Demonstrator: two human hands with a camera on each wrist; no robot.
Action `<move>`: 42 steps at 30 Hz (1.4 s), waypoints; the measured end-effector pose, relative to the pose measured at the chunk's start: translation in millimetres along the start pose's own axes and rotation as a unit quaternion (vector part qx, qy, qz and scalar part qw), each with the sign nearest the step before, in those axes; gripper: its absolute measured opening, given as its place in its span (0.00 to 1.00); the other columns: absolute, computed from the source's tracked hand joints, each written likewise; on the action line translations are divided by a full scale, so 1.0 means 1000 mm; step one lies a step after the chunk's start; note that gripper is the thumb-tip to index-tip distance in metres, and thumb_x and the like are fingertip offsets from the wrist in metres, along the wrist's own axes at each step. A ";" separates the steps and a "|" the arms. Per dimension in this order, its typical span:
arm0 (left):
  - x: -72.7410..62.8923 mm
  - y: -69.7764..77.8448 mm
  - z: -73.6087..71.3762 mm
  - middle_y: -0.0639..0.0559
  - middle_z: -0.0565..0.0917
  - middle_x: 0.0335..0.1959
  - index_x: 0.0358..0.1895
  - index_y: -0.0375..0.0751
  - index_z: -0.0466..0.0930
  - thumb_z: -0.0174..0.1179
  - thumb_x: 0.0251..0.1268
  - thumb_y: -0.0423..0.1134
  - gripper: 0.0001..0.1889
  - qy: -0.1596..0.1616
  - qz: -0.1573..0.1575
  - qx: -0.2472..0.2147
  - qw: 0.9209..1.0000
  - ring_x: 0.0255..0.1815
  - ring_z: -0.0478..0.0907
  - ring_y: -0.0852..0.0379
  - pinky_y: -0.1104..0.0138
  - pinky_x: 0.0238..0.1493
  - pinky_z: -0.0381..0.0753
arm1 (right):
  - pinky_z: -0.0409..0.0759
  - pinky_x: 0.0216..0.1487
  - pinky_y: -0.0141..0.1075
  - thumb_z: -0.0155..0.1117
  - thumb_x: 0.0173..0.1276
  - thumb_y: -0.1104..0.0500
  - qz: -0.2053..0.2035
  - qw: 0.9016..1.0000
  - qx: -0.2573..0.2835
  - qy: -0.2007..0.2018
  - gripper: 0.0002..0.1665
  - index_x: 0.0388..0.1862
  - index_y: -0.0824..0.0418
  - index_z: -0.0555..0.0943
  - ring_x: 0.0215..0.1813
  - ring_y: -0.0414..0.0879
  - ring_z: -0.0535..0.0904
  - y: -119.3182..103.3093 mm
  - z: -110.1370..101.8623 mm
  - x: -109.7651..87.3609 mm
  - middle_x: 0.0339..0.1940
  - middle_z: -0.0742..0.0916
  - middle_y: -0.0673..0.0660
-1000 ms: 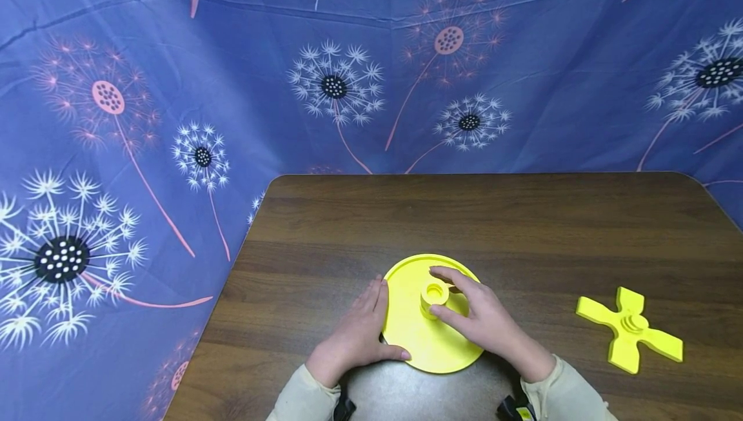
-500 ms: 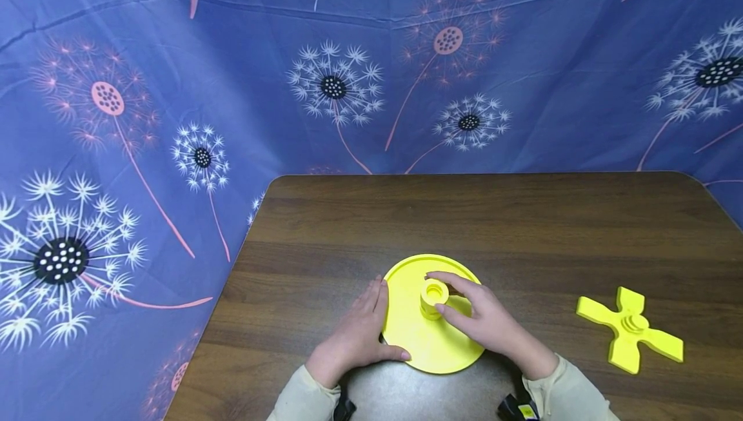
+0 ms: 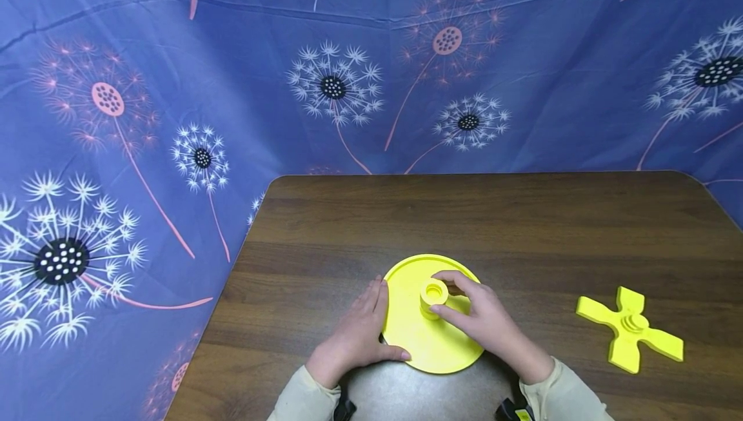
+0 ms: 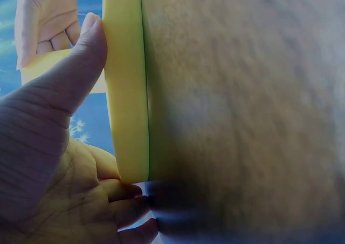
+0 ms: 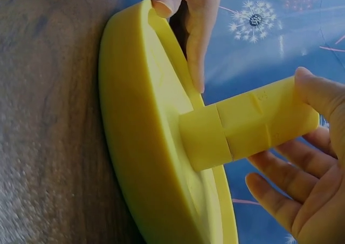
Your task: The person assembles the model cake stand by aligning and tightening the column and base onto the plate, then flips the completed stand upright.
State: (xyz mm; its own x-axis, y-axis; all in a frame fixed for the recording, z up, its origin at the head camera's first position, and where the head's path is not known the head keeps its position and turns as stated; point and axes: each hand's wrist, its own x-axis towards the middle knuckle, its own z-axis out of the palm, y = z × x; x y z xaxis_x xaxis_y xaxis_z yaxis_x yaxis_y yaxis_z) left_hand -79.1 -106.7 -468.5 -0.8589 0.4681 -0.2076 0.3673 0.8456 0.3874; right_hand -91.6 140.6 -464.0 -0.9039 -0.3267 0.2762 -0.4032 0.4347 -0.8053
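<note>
A yellow round disc (image 3: pixel 429 350) with a raised rim lies on the table. From its middle rises a yellow cylindrical post (image 3: pixel 428 302), open at the top. My left hand (image 3: pixel 355 337) steadies the disc at its left side, thumb on the near rim and fingers along the edge. My right hand (image 3: pixel 484 318) holds the upper end of the post between thumb and fingers. Seams across the post (image 5: pixel 248 124) show in the right wrist view, and it stands straight out from the disc. The left wrist view has my left thumb (image 4: pixel 86 60) against the rim.
To the right on the brown wooden table (image 3: pixel 522 215) lies a flat yellow four-armed cross piece (image 3: pixel 634 323) with a stepped round boss in its centre. Behind the table hangs a blue cloth (image 3: pixel 244 53) with dandelion prints.
My right thumb and fingers have shifted back and forth a little around the post's top. The left hand, the disc and the cross piece have stayed in place.
</note>
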 end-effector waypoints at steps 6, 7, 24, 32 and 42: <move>0.000 0.000 0.000 0.36 0.45 0.78 0.77 0.30 0.41 0.68 0.45 0.69 0.67 -0.007 -0.006 -0.004 1.000 0.78 0.45 0.43 0.50 0.72 0.57 | 0.82 0.49 0.42 0.79 0.53 0.51 0.003 0.999 -0.036 0.038 0.27 0.51 0.54 0.78 0.45 0.37 0.82 0.000 0.006 0.000 0.41 0.84 0.41; 0.000 0.000 0.000 0.36 0.44 0.78 0.77 0.30 0.40 0.68 0.46 0.69 0.67 -0.009 -0.008 -0.005 1.000 0.78 0.45 0.44 0.51 0.73 0.56 | 0.83 0.48 0.42 0.79 0.53 0.52 0.003 0.998 -0.039 0.043 0.28 0.50 0.54 0.78 0.45 0.38 0.82 -0.001 0.006 0.000 0.41 0.84 0.41; 0.000 -0.001 0.001 0.34 0.46 0.78 0.76 0.28 0.41 0.70 0.45 0.67 0.66 0.001 0.005 -0.016 1.000 0.78 0.46 0.41 0.50 0.73 0.55 | 0.78 0.56 0.50 0.66 0.68 0.57 -0.045 0.998 -0.004 -0.040 0.30 0.68 0.57 0.70 0.62 0.50 0.76 0.000 -0.002 0.005 0.62 0.80 0.52; 0.001 -0.001 0.001 0.34 0.45 0.78 0.76 0.28 0.41 0.69 0.45 0.68 0.67 0.001 0.005 -0.013 1.000 0.78 0.46 0.42 0.50 0.73 0.55 | 0.78 0.58 0.48 0.65 0.69 0.58 -0.029 0.996 0.029 -0.075 0.27 0.65 0.59 0.74 0.62 0.49 0.76 0.003 -0.007 0.005 0.62 0.80 0.52; 0.002 -0.003 0.002 0.34 0.46 0.78 0.76 0.27 0.42 0.69 0.45 0.68 0.66 0.005 0.009 -0.005 1.000 0.77 0.46 0.42 0.51 0.73 0.55 | 0.79 0.55 0.47 0.69 0.65 0.54 -0.008 0.998 0.024 -0.054 0.24 0.59 0.57 0.78 0.54 0.41 0.79 0.003 -0.006 0.005 0.54 0.83 0.46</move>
State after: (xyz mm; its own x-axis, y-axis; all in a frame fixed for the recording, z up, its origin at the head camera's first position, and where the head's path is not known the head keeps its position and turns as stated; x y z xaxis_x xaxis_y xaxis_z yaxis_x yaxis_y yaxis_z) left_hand -81.1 -107.3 -471.9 -0.8561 0.4804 -0.1906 0.3794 0.8346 0.3993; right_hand -98.0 145.7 -461.8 -0.8756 -0.4225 0.2342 -0.4085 0.3891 -0.8257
